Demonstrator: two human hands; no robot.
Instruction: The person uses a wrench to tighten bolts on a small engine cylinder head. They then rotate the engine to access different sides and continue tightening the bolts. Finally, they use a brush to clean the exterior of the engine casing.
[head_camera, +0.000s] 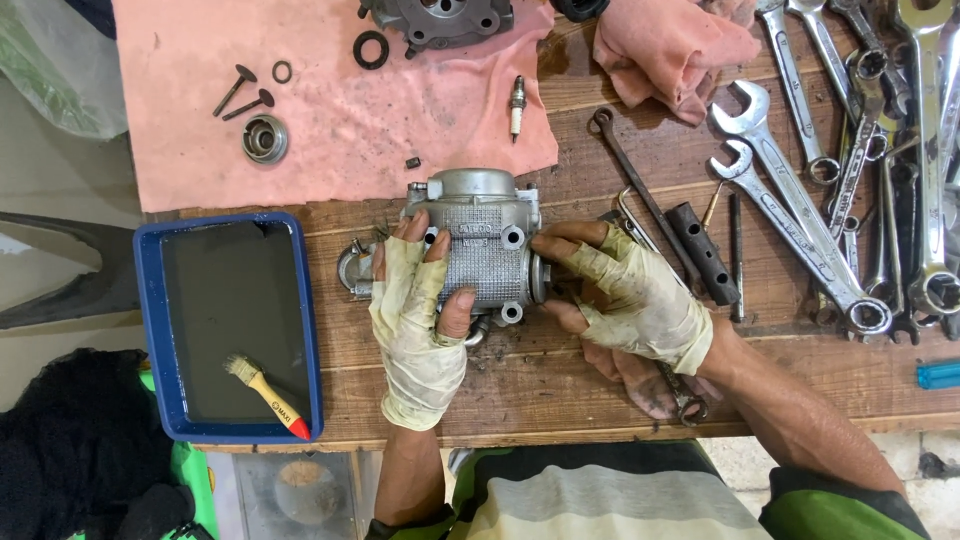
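Gloved left hand (418, 325) and right hand (625, 300) clasp grey finned engine cover (484, 250), fingers curled round its sides, beside blue tray (150, 330).

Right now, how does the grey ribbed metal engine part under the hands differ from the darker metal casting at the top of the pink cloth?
The grey ribbed metal engine part lies on bare wooden planks, gripped by the left hand and right hand; the darker metal casting sits untouched on the pink cloth. The ribbed part shows whole; the casting is cut off by the frame's edge. Both are cast metal with round holes.
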